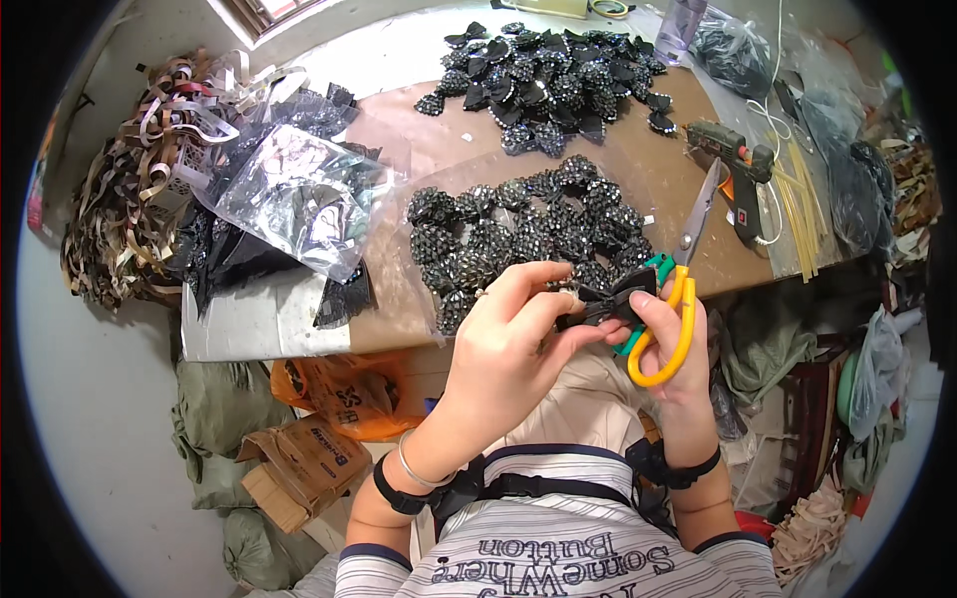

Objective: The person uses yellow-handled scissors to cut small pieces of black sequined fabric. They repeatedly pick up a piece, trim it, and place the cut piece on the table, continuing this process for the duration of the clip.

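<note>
A small black fabric bow (616,297) is pinched between my two hands, just over the table's near edge. My left hand (513,334) has thumb and fingers closed on its left side. My right hand (683,344) grips its right side with the thumb on top. The same right hand also keeps hold of scissors (688,241) with one yellow and one green handle, blades pointing up and away. Just beyond lies a pile of shiny black beaded pieces (528,234) on clear plastic. Part of the bow is hidden by my fingers.
Beaded black bows (543,85) are heaped at the back. A glue gun (738,159) and glue sticks (802,209) lie at the right. At left are a clear plastic bag (299,199) and tangled ribbons (150,189). A cardboard box (309,468) sits below the table.
</note>
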A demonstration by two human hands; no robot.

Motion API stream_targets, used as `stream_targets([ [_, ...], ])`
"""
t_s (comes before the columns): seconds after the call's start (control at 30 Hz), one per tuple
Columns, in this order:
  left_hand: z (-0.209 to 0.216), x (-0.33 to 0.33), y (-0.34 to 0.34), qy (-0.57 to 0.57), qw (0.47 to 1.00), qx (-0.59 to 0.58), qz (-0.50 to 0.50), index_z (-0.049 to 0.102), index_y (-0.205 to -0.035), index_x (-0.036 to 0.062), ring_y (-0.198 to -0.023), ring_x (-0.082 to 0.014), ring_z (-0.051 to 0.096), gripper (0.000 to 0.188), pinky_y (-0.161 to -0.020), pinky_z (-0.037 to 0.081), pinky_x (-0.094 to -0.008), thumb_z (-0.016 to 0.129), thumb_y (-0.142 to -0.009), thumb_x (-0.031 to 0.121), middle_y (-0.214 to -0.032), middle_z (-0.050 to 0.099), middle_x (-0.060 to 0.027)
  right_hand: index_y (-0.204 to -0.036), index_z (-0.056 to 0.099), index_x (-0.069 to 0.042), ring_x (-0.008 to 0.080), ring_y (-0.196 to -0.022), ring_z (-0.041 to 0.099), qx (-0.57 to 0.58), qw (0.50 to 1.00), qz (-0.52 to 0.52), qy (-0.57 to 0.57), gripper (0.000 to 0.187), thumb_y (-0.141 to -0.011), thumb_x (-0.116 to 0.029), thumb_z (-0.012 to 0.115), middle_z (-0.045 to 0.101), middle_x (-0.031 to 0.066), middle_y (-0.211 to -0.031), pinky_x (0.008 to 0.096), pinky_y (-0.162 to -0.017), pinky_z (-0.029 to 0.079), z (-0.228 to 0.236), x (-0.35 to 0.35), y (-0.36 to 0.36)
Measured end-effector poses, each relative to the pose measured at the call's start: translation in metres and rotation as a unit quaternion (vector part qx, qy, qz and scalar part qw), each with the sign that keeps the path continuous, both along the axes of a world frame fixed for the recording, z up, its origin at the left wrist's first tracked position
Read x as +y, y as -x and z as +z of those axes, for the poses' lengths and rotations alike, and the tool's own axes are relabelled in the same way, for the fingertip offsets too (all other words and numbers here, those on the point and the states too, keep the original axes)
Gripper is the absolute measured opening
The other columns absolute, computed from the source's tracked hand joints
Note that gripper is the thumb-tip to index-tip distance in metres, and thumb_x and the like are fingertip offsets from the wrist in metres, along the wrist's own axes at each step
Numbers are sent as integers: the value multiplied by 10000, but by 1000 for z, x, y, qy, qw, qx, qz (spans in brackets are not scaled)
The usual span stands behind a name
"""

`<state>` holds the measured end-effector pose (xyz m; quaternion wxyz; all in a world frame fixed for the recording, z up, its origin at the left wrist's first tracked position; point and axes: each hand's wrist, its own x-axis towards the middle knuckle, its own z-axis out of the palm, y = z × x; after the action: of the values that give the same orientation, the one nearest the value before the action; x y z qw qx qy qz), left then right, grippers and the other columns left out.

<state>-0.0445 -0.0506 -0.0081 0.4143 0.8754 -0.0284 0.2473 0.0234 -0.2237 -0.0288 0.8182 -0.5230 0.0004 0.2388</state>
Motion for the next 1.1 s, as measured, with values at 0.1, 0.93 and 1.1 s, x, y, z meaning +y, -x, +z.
stream_targets([
  [0.1,-2,-1,3,59,997,40,6,627,-836,-17,-758,-173,651,196,-673,545,-263,785,-728,27,-986,634,-132,-1142,452,35,271,-693,693,-3,1000,-19,-6,299,-886,-33,590,647,170,-871,333,-624,598,1,3,5],
  [0.93,-27,27,13,465,882,71,41,525,-802,18,-762,-27,544,169,-648,461,-170,688,-845,-3,-1052,581,-68,-856,552,-13,256,-611,587,-367,812,214,400,191,-782,-143,670,559,116,-697,361,-587,463,38,-14,15],
  [1.1,-21,14,14,426,903,21,56,496,-813,31,-789,-35,534,185,-719,460,-192,661,-862,-38,-1056,563,-58,-808,504,8,405,-666,540,-411,699,242,532,236,-749,-138,679,542,183,-711,421,-566,426,44,-14,13],
])
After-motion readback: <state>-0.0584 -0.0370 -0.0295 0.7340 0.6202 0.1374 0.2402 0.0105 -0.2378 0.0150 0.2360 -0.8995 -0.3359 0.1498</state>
